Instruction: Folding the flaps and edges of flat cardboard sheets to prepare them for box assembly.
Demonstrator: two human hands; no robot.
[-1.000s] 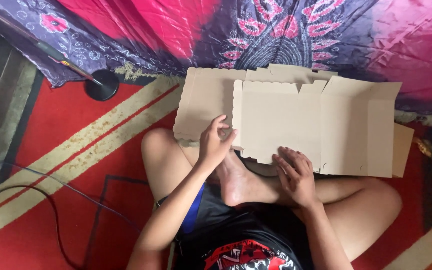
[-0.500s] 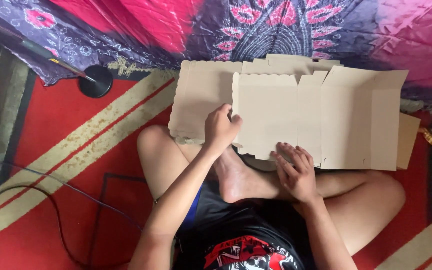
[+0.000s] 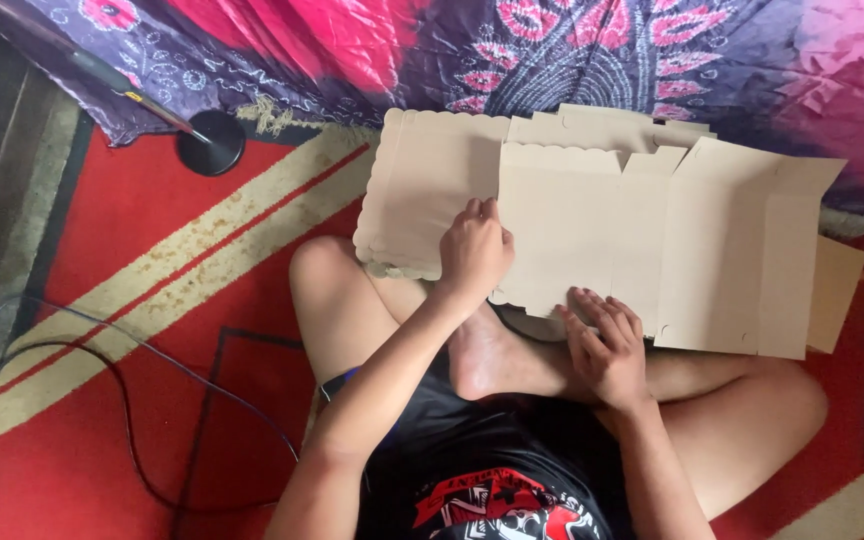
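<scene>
We sit cross-legged on the red rug (image 3: 102,330). Our left hand (image 3: 474,250) curls over the left edge of the top cardboard sheet (image 3: 652,245), gripping it. Our right hand (image 3: 607,345) lies open, fingers spread, on its near edge. The sheet tops a cardboard stack (image 3: 422,190) before our knees.

My left hand (image 3: 474,250) has moved up from the lower edge of the top cardboard sheet (image 3: 642,240) to grip its left edge; my right hand (image 3: 607,345) has barely shifted along the bottom edge.
</scene>
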